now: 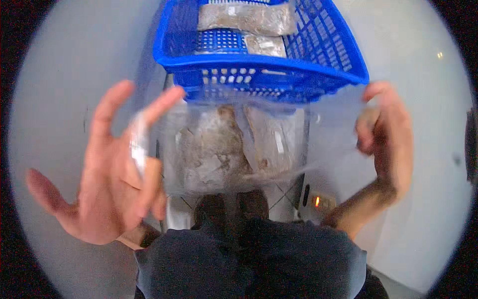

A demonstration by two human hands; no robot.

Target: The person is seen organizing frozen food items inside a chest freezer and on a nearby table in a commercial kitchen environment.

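Observation:
A clear plastic bag (321, 119) stretches between my two hands in front of my body. My left hand (115, 168) has its palm up and fingers spread, with a shiny fold of the plastic running between the fingers. On the other side, my right hand (388, 138) pinches the bag's edge with curled fingers; motion blurs both hands. Through the plastic show a frosty grey-brown pack (216, 145) and a second pale wrapped pack (278, 138). Whether they are inside the bag or beneath it, I cannot tell.
Beyond the bag, a blue perforated plastic basket (257, 61) holds a long wrapped pack (246, 17) and a smaller one (266, 45). Pale smooth surfaces flank me. An orange-lit switch (317, 202) is low at the right, near the tiled floor (282, 196).

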